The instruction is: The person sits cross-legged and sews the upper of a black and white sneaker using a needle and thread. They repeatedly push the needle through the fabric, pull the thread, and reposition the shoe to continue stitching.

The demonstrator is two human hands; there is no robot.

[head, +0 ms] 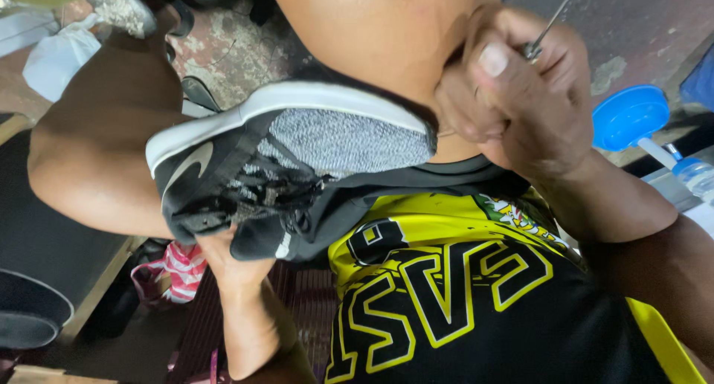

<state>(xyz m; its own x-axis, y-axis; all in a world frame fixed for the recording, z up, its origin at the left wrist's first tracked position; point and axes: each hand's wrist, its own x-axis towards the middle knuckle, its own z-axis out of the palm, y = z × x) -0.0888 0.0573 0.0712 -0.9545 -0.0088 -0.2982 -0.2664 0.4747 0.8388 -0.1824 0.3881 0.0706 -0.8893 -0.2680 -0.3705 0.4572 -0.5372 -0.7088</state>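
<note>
Black-and-grey knit shoe (297, 161) with a white sole.

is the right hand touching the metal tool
Touching. The head view shows the right hand closed around the thin metal tool, whose shaft sticks out above the fingers.

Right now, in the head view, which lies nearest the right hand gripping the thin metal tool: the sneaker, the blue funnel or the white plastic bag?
From the right hand:
1. Sneaker, touching it, just left.
2. Blue funnel, to the right.
3. White plastic bag, far upper left.
</note>
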